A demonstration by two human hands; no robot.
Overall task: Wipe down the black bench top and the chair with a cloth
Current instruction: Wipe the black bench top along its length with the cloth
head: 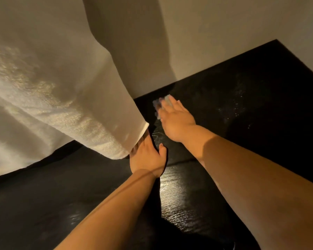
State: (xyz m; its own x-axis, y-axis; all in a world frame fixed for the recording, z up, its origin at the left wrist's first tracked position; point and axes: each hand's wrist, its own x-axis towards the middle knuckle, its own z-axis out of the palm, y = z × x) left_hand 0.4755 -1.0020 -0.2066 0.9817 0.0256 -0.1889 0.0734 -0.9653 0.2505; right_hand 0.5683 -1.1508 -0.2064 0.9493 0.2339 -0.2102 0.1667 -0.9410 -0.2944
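Pressing cloth flat-fingered under right hand at back edge of black bench top; pushing curtain aside with left hand, fingers straight (tips hidden), likely to bare that corner.

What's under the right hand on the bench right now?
A pale cloth, blurred, shows past the fingertips of the right hand, pressed flat on the black bench top. How far the cloth extends beneath the palm is covered.
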